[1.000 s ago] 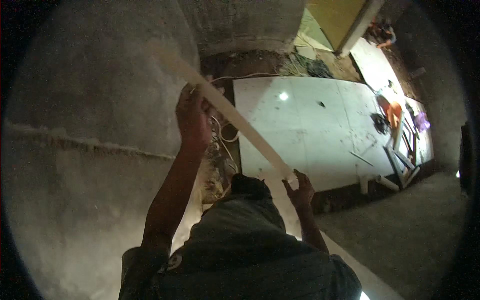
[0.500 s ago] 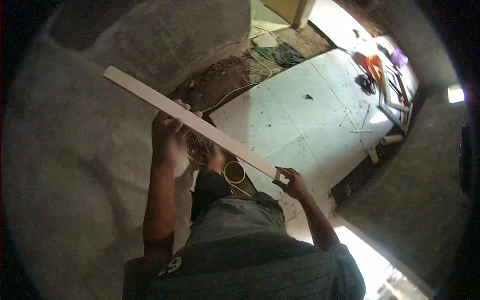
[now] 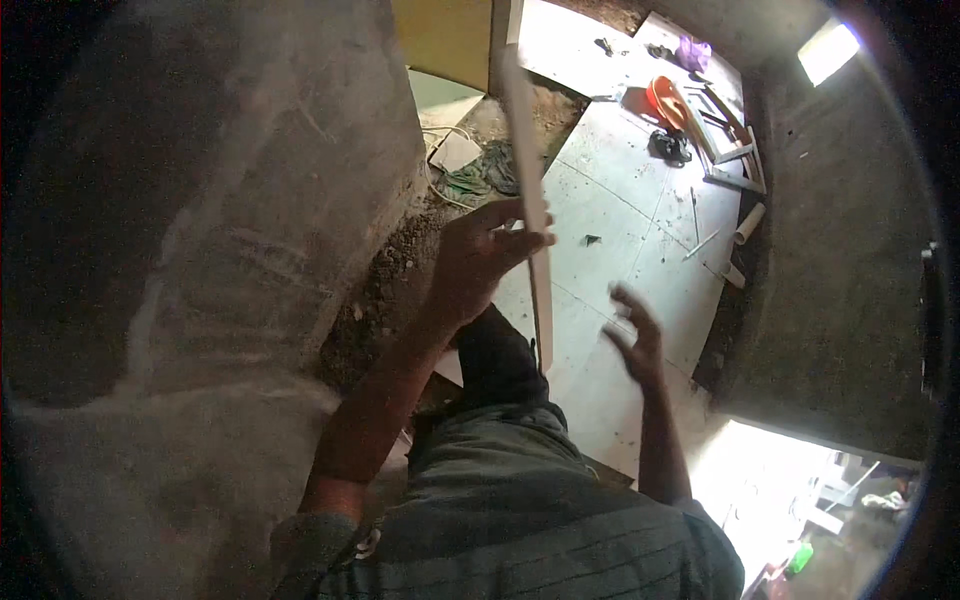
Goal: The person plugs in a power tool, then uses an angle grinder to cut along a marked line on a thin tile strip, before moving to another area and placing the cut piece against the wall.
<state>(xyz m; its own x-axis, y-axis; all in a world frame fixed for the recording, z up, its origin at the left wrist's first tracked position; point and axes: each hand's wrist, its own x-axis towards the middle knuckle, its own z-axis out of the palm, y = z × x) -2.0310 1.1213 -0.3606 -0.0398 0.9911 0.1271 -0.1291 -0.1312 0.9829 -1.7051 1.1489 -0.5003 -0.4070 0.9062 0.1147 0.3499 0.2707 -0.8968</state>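
Note:
My left hand (image 3: 478, 255) grips a long, narrow, pale strip (image 3: 524, 150) near its middle, with the thumb and fingers closed round its edges. The strip stands nearly lengthwise in front of me, its far end toward the back and its near end by my leg. Off to the right of the strip, my right hand (image 3: 640, 340) is in the air above the tiled floor, fingers curved and apart, holding nothing. That hand is slightly blurred.
Large white tiles (image 3: 590, 330) cover the floor to the right. On them are an orange basin (image 3: 660, 98), a black plastic bag (image 3: 668, 147), frames (image 3: 735, 150) and a short white pipe (image 3: 750, 222). Rough grey wall (image 3: 240, 230) rises at left; crumpled green cloth (image 3: 478, 178) lies beyond my left hand.
My right hand has let go of the strip's near end and is now apart from it. The strip has swung from slanting across to nearly lengthwise, and my view has turned.

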